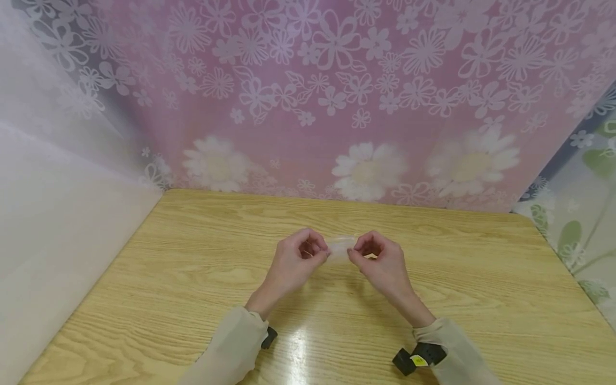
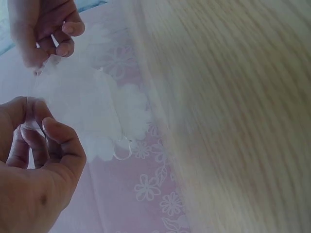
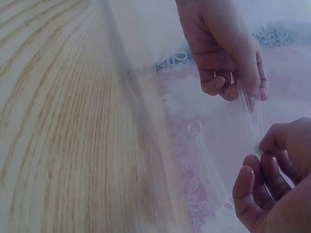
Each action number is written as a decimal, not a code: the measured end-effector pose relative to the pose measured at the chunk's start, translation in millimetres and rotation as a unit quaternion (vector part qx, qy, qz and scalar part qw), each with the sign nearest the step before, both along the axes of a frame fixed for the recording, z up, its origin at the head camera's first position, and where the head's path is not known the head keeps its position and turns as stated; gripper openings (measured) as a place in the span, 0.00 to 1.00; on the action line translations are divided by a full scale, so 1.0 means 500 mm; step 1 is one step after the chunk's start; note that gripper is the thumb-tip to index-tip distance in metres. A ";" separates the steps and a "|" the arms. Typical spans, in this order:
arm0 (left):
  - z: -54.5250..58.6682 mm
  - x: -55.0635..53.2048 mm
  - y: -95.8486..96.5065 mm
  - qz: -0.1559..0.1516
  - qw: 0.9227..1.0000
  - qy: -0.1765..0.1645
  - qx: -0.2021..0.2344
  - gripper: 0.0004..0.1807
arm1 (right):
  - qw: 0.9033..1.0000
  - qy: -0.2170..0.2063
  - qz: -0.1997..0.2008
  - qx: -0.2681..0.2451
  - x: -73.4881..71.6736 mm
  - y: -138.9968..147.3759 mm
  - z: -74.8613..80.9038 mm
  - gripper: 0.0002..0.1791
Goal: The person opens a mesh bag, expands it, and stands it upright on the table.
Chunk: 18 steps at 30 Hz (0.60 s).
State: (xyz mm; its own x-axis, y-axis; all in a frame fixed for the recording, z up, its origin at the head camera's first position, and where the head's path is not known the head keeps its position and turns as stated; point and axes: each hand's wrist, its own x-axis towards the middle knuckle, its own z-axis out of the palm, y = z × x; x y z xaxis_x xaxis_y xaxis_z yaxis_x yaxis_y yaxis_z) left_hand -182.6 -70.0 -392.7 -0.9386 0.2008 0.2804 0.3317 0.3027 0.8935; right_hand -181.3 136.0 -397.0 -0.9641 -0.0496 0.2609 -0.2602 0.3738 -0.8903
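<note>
A small translucent plastic bag (image 1: 340, 250) is stretched between the two hands above the wooden table. My left hand (image 1: 297, 259) pinches one side of its upper edge between thumb and fingers; my right hand (image 1: 385, 262) pinches the other side. In the left wrist view the bag (image 2: 80, 102) hangs as a thin sheet, with a small clear loop (image 2: 123, 148) at a lower corner. Two film layers stand slightly apart at the edge between the hands in the right wrist view, where the bag (image 3: 221, 143) shows another small loop (image 3: 195, 128).
The wood-grain table (image 1: 192, 299) spreads beneath both arms. A pink flowered curtain (image 1: 289, 117) hangs behind its far edge, a whitish sheet (image 1: 72, 214) at the left and a leaf-patterned cloth (image 1: 572, 235) at the right. Black straps (image 1: 423, 355) sit around the sleeved wrists.
</note>
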 end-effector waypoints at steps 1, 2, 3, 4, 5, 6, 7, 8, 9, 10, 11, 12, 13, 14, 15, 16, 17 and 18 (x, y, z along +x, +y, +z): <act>-0.001 0.000 0.002 0.004 1.000 0.009 -0.003 0.04 | 1.000 0.007 -0.002 -0.004 0.000 -0.001 0.000 0.06; -0.001 -0.001 0.003 0.009 1.000 0.015 -0.006 0.04 | 1.000 0.012 -0.005 -0.008 0.000 -0.002 0.000 0.06; -0.001 -0.001 0.005 0.014 1.000 0.016 -0.007 0.04 | 1.000 0.013 -0.009 -0.011 0.000 -0.003 -0.001 0.06; -0.002 -0.001 0.005 0.019 1.000 0.014 -0.008 0.04 | 1.000 0.012 -0.012 -0.015 -0.001 -0.004 -0.001 0.07; -0.003 -0.001 0.005 0.022 1.000 0.007 -0.009 0.05 | 1.000 0.010 -0.015 -0.020 -0.001 -0.004 -0.001 0.07; -0.005 -0.002 0.004 0.021 1.000 -0.003 -0.006 0.05 | 1.000 0.007 -0.018 -0.025 -0.002 -0.005 -0.001 0.07; -0.005 -0.002 0.002 0.018 1.000 -0.015 -0.003 0.06 | 0.999 0.004 -0.020 -0.028 -0.003 -0.004 -0.002 0.07; -0.006 -0.002 0.000 0.014 1.000 -0.028 0.001 0.07 | 0.999 0.001 -0.022 -0.033 -0.003 -0.004 -0.002 0.08; -0.006 -0.002 -0.002 0.009 0.999 -0.039 0.004 0.07 | 0.999 -0.001 -0.024 -0.036 -0.004 -0.002 -0.003 0.08; -0.007 -0.002 -0.004 0.003 0.999 -0.046 0.006 0.08 | 0.999 -0.001 -0.024 -0.040 -0.005 -0.001 -0.002 0.08; -0.006 -0.003 -0.006 -0.003 0.999 -0.050 0.005 0.08 | 0.999 -0.002 -0.023 -0.043 -0.005 0.000 -0.003 0.08; -0.005 -0.002 -0.007 -0.008 0.999 -0.050 0.006 0.08 | 0.999 -0.003 -0.022 -0.045 -0.005 0.001 -0.004 0.07; -0.005 -0.002 -0.008 -0.010 0.999 -0.049 0.004 0.07 | 0.999 -0.003 -0.020 -0.046 -0.005 0.002 -0.004 0.07; -0.004 -0.002 -0.008 -0.010 0.999 -0.046 0.001 0.07 | 0.999 -0.005 -0.017 -0.048 -0.005 0.002 -0.005 0.07; -0.003 -0.002 -0.007 -0.009 0.999 -0.042 -0.001 0.06 | 0.999 -0.007 -0.014 -0.047 -0.005 0.002 -0.006 0.07; -0.003 -0.002 -0.007 -0.007 0.999 -0.038 -0.003 0.05 | 0.999 -0.009 -0.010 -0.047 -0.005 0.002 -0.007 0.07; -0.003 -0.002 -0.006 -0.004 0.999 -0.035 -0.005 0.04 | 0.999 -0.011 -0.007 -0.047 -0.005 0.002 -0.007 0.07; -0.003 -0.002 -0.005 0.000 0.999 -0.033 -0.003 0.03 | 0.999 -0.011 -0.005 -0.047 -0.005 0.001 -0.008 0.07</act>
State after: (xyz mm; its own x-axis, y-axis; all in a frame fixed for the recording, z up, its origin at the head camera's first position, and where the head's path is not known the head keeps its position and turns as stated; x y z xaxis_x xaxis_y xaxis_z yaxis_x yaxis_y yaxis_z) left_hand -183.4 -72.6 -394.1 -0.9552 0.2025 0.2158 0.2715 0.3090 0.9115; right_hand -184.0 136.4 -400.9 -0.9701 -0.0163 0.2422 -0.2364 0.2906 -0.9272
